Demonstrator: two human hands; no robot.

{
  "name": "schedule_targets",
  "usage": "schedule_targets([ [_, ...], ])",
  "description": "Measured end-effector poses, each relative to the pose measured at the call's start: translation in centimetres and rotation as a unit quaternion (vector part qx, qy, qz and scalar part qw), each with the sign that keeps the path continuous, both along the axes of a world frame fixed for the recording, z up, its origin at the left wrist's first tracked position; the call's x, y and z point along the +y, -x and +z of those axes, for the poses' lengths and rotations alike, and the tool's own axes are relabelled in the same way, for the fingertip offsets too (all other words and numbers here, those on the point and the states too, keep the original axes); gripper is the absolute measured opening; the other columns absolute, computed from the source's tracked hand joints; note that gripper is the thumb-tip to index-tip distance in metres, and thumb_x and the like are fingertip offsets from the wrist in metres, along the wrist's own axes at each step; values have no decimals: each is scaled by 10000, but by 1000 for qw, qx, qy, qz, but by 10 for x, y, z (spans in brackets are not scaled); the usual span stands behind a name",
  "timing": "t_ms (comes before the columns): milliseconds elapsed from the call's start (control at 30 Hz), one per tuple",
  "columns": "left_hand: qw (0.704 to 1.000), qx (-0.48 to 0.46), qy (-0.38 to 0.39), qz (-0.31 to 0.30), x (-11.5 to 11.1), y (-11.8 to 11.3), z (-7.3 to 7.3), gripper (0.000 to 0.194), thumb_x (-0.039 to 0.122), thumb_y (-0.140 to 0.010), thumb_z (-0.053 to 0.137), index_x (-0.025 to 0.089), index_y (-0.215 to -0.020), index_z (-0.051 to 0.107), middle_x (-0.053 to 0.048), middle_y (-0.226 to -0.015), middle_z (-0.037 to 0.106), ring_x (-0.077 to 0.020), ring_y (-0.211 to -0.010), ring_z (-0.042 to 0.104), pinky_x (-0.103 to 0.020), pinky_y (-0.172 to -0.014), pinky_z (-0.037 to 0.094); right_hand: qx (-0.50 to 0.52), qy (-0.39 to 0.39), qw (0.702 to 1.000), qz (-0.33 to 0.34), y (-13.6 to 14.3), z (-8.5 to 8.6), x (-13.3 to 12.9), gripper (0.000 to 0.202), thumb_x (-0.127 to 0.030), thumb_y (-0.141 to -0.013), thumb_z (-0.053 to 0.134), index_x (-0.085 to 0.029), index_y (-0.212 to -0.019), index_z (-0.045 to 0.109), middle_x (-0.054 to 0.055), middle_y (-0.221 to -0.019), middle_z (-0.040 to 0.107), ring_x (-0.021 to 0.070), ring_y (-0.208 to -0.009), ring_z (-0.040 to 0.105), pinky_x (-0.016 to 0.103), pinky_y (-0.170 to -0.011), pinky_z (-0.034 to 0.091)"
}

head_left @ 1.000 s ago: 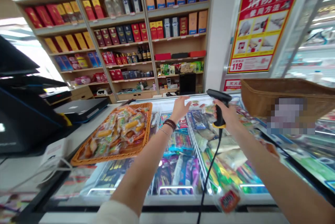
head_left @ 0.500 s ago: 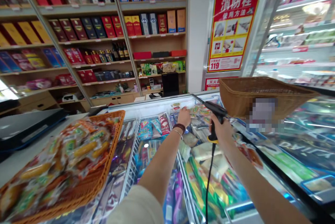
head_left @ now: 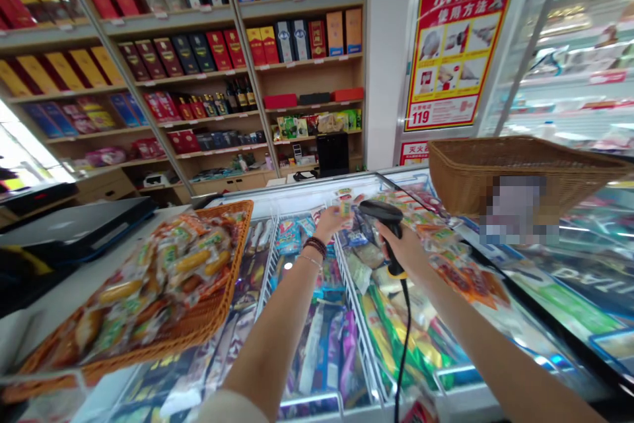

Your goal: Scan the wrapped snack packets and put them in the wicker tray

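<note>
My right hand point(head_left: 407, 248) grips the handle of a black barcode scanner point(head_left: 382, 213), whose cable hangs down over the freezer. The scanner's head points left, towards my left hand point(head_left: 329, 225). That hand wears a dark bead bracelet point(head_left: 315, 246), and its fingers are closed on a small, pale yellow-green packet point(head_left: 345, 208) with blurred print. Both hands are above the open chest freezer, with a narrow gap between scanner and packet. Below them lie bagged frozen foods, among them green and yellow packs point(head_left: 391, 330) in a white wire divider point(head_left: 354, 304).
An orange wicker tray point(head_left: 225, 307) of wrapped sausages and rolls stands at the left. At the right, a brown wicker basket point(head_left: 456, 179) rests above the freezer. Behind are shelves of boxed bottles point(head_left: 193, 53) and a red fire-hydrant poster point(head_left: 460, 47).
My left hand has drawn back to the left, and the packet now shows at its fingertips. The scanner has swung left towards it. The whole view has shifted slightly left.
</note>
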State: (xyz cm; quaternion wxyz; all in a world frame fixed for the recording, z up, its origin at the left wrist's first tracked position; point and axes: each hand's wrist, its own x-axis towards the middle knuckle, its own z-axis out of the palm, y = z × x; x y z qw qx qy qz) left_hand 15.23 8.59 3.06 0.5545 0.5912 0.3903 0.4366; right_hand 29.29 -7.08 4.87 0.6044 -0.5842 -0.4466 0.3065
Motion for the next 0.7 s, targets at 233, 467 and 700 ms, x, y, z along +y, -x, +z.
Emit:
schedule_targets([
  [233,988,-144,48,32,-26,63,-19,297,385,-825,782,170,-733,601,-3,-679,586,-158,-799,651,-390,-987,544,-178,48,981,66,18,2,-14,384,-608,-840,572,-258,-697,502,-22,-420,534,176,-382,543,286,-452,396],
  [467,974,-209,47,69,-36,69,-24,318,381,-784,803,175,-694,578,-2,-674,594,-140,-749,617,-374,-940,554,-296,73,949,85,31,8,-24,327,-556,-852,547,-247,-746,558,-13,-411,551,198,-400,566,299,-495,394],
  [700,980,-180,41,78,-38,70,-21,265,383,-862,726,174,-766,594,-39,-759,639,-156,-839,636,-313,-901,530,-272,58,956,90,28,-1,-20,370,-596,-825,575,-258,-679,541,-12,-384,544,179,-333,513,287,-431,356],
])
